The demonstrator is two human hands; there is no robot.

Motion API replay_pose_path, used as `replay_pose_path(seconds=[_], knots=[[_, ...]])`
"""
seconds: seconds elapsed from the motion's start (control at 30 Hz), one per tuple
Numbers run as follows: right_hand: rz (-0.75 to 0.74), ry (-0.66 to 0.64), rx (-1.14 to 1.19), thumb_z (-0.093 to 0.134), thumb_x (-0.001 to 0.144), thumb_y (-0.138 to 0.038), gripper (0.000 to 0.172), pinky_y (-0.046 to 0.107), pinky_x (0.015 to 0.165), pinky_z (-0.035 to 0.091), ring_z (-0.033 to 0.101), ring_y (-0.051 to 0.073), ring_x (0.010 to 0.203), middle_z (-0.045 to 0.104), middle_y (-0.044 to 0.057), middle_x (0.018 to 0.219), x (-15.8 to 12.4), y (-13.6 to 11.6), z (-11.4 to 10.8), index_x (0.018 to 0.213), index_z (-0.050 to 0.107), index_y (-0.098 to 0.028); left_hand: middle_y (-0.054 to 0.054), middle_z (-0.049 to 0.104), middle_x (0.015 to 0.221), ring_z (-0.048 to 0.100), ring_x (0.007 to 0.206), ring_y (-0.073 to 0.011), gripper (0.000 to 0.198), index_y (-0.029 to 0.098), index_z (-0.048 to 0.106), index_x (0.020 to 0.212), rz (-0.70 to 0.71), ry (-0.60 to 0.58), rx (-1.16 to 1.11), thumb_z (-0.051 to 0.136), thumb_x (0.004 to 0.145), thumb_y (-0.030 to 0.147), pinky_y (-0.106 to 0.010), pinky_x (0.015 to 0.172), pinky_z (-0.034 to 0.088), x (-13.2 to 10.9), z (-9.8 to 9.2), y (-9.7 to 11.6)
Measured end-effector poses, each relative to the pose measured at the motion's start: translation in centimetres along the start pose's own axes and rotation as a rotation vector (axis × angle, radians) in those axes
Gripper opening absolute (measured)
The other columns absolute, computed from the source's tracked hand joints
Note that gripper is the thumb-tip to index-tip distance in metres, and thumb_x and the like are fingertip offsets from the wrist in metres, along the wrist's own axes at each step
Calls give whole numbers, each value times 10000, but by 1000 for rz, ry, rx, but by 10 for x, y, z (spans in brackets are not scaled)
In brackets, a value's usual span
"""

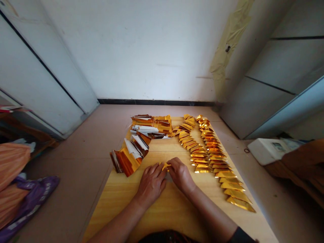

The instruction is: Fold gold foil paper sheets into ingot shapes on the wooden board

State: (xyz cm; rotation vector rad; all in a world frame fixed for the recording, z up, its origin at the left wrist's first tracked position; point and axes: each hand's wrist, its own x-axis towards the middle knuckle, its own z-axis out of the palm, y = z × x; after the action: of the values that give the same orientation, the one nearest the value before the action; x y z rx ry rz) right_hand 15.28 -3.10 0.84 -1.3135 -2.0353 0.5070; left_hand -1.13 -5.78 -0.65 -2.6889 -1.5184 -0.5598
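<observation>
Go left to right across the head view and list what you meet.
purple plastic bag, gold foil strips, left hand, gold foil scrap, right hand, gold foil triangles, white box

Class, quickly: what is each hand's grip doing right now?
Left hand: closed, pinching a small gold foil piece.
Right hand: closed on the same piece.

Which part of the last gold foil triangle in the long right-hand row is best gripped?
Pinch the wide end of the last gold foil triangle from the near side, using the right hand. It lies flat on the wooden table, and the wide end likely gives more to hold than the thin point. Its far edge sits against the next triangle, while its near edge is free.
</observation>
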Motion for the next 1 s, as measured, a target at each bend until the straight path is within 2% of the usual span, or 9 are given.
replay_pose_path(seconds=[0.07,0.17,0.3,0.43,0.57,0.67,0.83,1.0], knots=[[70,-80,-75,489,800,-37,177,217,702,456,562,134,746,581,32,805,5,1,9,790,603,-172,-79,568,1295,503,1176,-246,375,215,559,1210,-11,-16,1,524,836,223,-416,941,419,0,-1,0],[124,-154,-177,503,789,-29,169,206,689,438,555,126,737,569,27,799,8,5,13,752,596,-165,-73,556,1312,492,1195,-246,360,223,566,1199,-21,-23,0,527,842,230,-417,949,412,0,-1,0],[120,-184,-250,534,800,-60,143,211,733,426,561,135,809,583,28,832,5,12,-2,791,620,-173,-63,558,1313,491,1199,-239,321,246,585,1163,-33,-8,-1,530,847,237,-417,948,406,0,-1,1],[184,-203,-304,597,807,-154,63,217,721,415,564,148,843,584,27,865,2,18,-19,828,641,-194,-56,552,1323,491,1196,-239,325,248,581,1165,-37,-18,-6,543,843,241,-421,952,401,0,-2,2],[202,-218,-326,611,812,-185,49,218,711,404,562,147,839,579,20,873,2,21,-24,847,640,-204,-56,544,1330,484,1202,-236,327,257,576,1172,-33,-13,-12,540,847,242,-418,949,401,0,0,1],[162,-193,-356,594,827,-156,67,221,706,402,551,154,855,578,32,875,1,16,-21,839,642,-202,-56,539,1334,478,1209,-238,333,268,570,1185,-22,-13,-13,533,854,245,-421,941,402,-1,1,0],[-38,-206,-317,512,885,-125,142,227,739,419,532,145,825,579,37,853,0,6,-6,833,629,-188,-61,560,1305,499,1186,-241,352,270,573,1195,-28,-17,-3,545,845,240,-422,934,414,-1,-1,-1],[-70,-226,-305,512,896,-143,150,236,759,433,528,149,823,579,40,849,-3,11,3,825,638,-182,-72,532,1336,481,1215,-263,383,313,563,1223,-80,-16,20,558,842,267,-460,965,396,-4,0,0]])
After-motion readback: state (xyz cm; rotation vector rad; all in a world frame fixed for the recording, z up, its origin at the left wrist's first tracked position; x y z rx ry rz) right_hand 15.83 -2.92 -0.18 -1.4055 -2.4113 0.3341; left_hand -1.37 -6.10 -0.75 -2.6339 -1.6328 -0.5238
